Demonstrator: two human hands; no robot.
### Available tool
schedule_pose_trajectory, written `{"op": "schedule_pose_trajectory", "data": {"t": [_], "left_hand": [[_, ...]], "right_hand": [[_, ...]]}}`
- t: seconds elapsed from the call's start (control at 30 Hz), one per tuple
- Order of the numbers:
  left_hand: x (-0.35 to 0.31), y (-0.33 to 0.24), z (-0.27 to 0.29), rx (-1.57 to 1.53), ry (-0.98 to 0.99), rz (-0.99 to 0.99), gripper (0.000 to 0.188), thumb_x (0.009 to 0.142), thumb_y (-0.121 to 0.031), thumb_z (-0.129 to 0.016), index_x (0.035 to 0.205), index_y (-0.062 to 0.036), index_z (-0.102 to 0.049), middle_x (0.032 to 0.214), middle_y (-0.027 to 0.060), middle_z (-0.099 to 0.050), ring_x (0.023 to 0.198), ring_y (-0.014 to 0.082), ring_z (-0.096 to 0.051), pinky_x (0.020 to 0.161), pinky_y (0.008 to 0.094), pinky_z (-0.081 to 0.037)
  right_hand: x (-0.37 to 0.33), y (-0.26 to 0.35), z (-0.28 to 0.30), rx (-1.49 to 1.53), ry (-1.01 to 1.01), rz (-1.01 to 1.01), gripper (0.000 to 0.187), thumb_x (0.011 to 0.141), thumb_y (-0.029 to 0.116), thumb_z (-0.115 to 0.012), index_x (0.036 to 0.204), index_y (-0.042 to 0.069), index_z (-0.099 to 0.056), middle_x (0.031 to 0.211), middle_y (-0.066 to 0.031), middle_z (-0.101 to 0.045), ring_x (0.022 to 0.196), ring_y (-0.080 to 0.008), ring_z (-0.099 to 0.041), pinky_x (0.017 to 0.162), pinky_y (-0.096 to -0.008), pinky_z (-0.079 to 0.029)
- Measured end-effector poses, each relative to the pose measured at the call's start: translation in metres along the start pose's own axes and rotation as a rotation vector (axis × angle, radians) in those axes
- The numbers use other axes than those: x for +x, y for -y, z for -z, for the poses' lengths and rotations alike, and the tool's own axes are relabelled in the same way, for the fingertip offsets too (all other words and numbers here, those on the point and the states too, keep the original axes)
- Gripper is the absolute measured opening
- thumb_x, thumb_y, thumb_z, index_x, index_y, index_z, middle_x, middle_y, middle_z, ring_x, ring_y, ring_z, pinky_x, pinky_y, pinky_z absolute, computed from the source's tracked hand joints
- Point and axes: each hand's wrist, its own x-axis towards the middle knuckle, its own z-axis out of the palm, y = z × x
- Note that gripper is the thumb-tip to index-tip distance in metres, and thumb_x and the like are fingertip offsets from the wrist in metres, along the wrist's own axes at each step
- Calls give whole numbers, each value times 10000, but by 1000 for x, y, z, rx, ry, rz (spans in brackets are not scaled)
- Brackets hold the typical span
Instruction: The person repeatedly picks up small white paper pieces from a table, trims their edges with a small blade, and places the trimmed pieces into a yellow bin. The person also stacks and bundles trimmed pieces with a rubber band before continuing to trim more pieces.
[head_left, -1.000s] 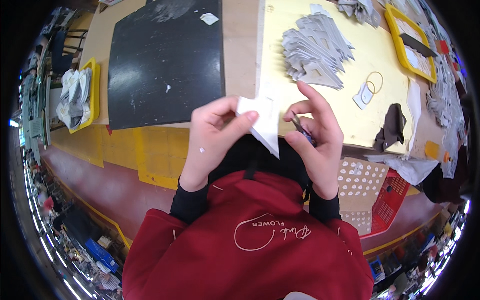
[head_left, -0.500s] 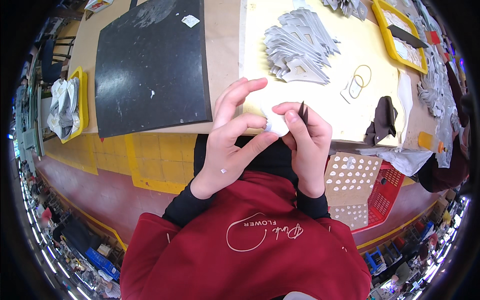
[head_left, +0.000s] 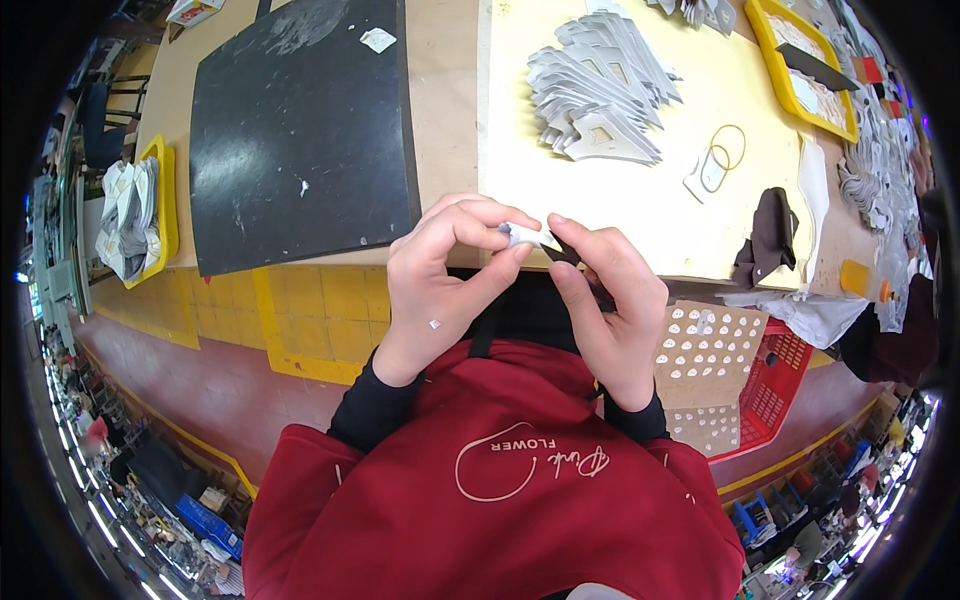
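Left hand (head_left: 437,265) and right hand (head_left: 613,288) both pinching: white piece (head_left: 526,236) in the left fingertips, dark pointed tool (head_left: 563,251) in the right ones, tip right by it. If that left grip slips, imo it could nick a finger.

This looks like a big workshop. A wide counter (head_left: 445,110) has a pile of gray pieces (head_left: 600,95) on it, all shaped much alike, and a big black mat (head_left: 300,140) too. One yellow tray (head_left: 169,205) on the left holds a bunch of pieces. A red basket (head_left: 788,375) is near the counter. The floor (head_left: 235,350) is painted red and yellow. Long rows of bright lights shine far away over lots of crowded stuff.
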Motion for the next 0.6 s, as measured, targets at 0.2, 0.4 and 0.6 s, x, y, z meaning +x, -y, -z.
{"op": "schedule_pose_trajectory", "data": {"t": [0.2, 0.4, 0.6], "left_hand": [[0, -1, 3, 38, 65, -57, 227, 806, 125, -679, 850, -49, -540, 991, 134, -690, 960, 180, -614, 832, 294, -499], [-2, -2, 2, 62, 52, -71, 229, 795, 129, -687, 827, -51, -549, 985, 128, -693, 954, 185, -619, 833, 302, -496], [0, -3, 3, 80, 54, -106, 239, 783, 136, -693, 818, -51, -548, 969, 121, -696, 956, 195, -626, 829, 313, -499]], "right_hand": [[-1, -2, -4, 29, -30, 22, 309, 817, -36, -704, 1118, 33, -694, 842, -88, -668, 666, -167, -623, 584, -264, -484], [-2, -2, -4, 65, -17, 9, 286, 815, -47, -702, 1086, 43, -710, 826, -78, -660, 667, -158, -622, 581, -259, -479], [-3, -5, -6, 113, -33, 46, 274, 812, -51, -705, 1070, 42, -718, 807, -72, -649, 662, -142, -611, 574, -258, -470]]}}
